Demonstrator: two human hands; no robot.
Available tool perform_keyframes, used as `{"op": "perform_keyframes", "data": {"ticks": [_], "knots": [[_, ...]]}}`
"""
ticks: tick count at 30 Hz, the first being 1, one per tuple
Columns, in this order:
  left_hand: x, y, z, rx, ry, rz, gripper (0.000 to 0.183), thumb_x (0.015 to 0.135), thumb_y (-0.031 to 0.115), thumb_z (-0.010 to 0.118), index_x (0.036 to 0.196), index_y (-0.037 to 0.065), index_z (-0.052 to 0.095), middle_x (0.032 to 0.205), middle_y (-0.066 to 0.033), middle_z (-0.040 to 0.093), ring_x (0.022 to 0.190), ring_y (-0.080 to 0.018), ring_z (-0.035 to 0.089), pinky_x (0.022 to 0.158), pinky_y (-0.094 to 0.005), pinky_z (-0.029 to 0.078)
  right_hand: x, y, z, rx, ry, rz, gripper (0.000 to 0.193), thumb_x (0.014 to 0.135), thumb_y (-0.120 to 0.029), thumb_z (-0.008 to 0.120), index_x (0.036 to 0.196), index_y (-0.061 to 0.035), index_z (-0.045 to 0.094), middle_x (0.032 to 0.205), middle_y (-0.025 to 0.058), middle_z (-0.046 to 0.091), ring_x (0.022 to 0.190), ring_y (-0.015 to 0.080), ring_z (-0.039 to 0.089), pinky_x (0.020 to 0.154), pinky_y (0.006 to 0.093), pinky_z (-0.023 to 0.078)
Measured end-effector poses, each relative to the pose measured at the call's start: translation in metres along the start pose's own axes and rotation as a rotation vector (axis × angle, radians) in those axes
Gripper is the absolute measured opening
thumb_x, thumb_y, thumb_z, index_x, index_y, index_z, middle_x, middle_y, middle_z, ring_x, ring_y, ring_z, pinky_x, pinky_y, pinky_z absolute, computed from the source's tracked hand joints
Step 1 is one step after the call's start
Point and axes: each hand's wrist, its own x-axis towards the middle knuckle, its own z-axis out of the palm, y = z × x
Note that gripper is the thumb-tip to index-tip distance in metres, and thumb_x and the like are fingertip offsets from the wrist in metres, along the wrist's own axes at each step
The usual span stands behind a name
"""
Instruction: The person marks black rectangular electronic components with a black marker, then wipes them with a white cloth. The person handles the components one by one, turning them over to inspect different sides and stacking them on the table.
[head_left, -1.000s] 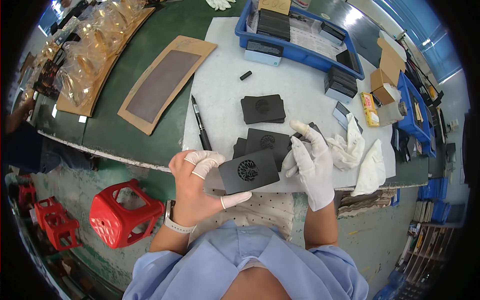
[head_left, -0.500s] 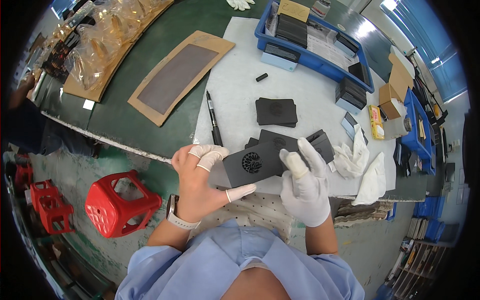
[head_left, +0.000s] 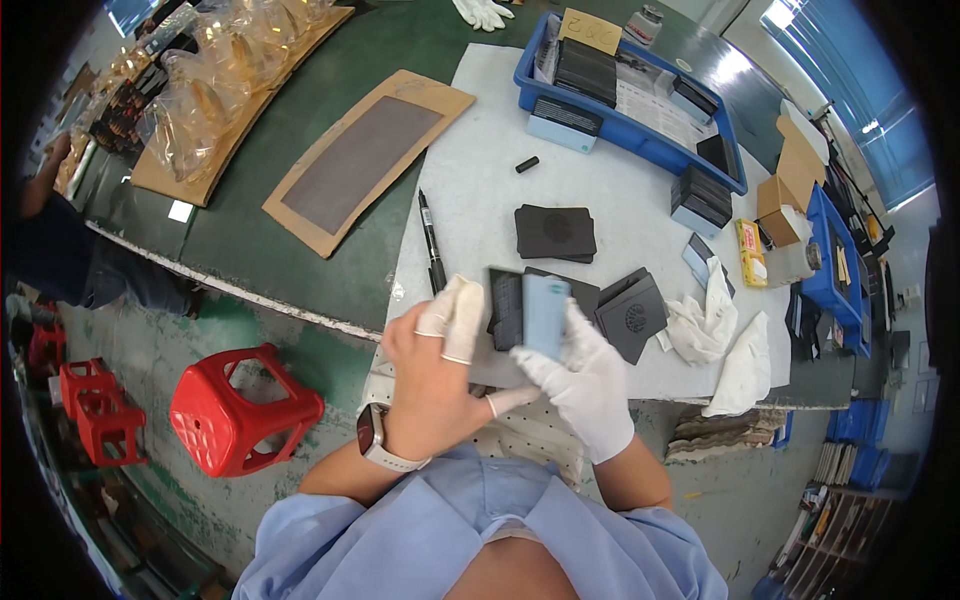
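My right hand (head_left: 582, 385), in a white glove, grips a flat card (head_left: 546, 312) whose light blue face shows; its edges are slightly blurred. My left hand (head_left: 435, 370) is bare apart from white finger cots. Its fingers and thumb are apart, just left of the card, with nothing visible between them. Under and behind the held card lie black cards (head_left: 578, 285), partly hidden by it. To their right is a fanned group of black cards (head_left: 634, 312) with a round emblem. Farther back sits a neat stack of black cards (head_left: 556, 232).
A black pen (head_left: 431, 235) and its cap (head_left: 527, 165) lie on the white sheet (head_left: 470, 140). Beyond is a blue tray (head_left: 640, 145) with card stacks. White cloths (head_left: 740, 365) lie at right, a cardboard-framed dark panel (head_left: 365, 165) at left. A red stool (head_left: 225, 410) stands below.
The black emblem card between my hands is no longer seen there; a light blue face now shows in my right hand. My left hand has moved right and turned more upright.
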Motion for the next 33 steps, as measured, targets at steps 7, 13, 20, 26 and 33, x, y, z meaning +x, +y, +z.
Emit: {"op": "perform_keyframes", "data": {"ticks": [7, 13, 20, 26, 33], "knots": [[0.007, 0.008, 0.005, -0.064, 0.029, 0.059, 0.09, 0.055, 0.032, 0.082, 0.132, 0.001, 0.049, 0.131, -0.0122, 0.05, 0.11, -0.0307, 0.045, 0.093, -0.0438, 0.028, -0.002, -0.002, -0.002, -0.092, -0.179, 0.22, 0.03, 0.079, -0.007, 0.072, 0.108, -0.001, 0.064, 0.095, 0.0051, 0.068, 0.085, 0.01, 0.063, 0.072, 0.027, 0.051], [0.011, 0.001, 0.001, -0.154, -0.04, 0.098, 0.08, 0.054, 0.027, 0.082, 0.126, 0.005, 0.056, 0.126, -0.0082, 0.053, 0.11, -0.0277, 0.047, 0.094, -0.041, 0.029, -0.003, -0.002, -0.003, -0.092, -0.18, 0.137, 0.035, 0.079, -0.009, 0.074, 0.111, 0.0002, 0.063, 0.096, 0.0062, 0.068, 0.083, 0.0097, 0.062, 0.071, 0.0264, 0.051], [0.007, -0.002, -0.007, -0.257, -0.111, 0.074, 0.068, 0.055, 0.024, 0.081, 0.117, 0.005, 0.06, 0.12, -0.008, 0.057, 0.109, -0.0282, 0.048, 0.095, -0.0393, 0.029, -0.001, -0.015, -0.02, 0.117, 0.205, 0.042, 0.061, 0.084, 0.0, 0.067, 0.137, 0.0089, 0.039, 0.093, 0.013, 0.068, 0.085, 0.0158, 0.066, 0.081, 0.0282, 0.052], [0.006, -0.003, -0.009, -0.303, -0.169, 0.085, 0.064, 0.056, 0.025, 0.08, 0.114, 0.006, 0.061, 0.117, -0.0065, 0.058, 0.108, -0.0284, 0.048, 0.096, -0.0393, 0.03, 0.001, -0.012, -0.037, -0.2, 0.169, -0.116, 0.056, 0.087, -0.011, 0.068, 0.135, 0.0046, 0.043, 0.088, 0.0095, 0.069, 0.078, 0.0132, 0.065, 0.074, 0.0254, 0.051], [0.009, -0.003, -0.015, -0.418, -0.265, 0.122, 0.063, 0.056, 0.025, 0.079, 0.114, 0.007, 0.062, 0.116, -0.006, 0.058, 0.109, -0.0291, 0.048, 0.097, -0.0394, 0.03, 0.021, -0.018, -0.035, -0.041, 0.132, 0.047, 0.039, 0.091, -0.01, 0.062, 0.127, 0.0, 0.054, 0.076, -0.0003, 0.061, 0.064, 0.0041, 0.053, 0.058, 0.0184, 0.043]]}}
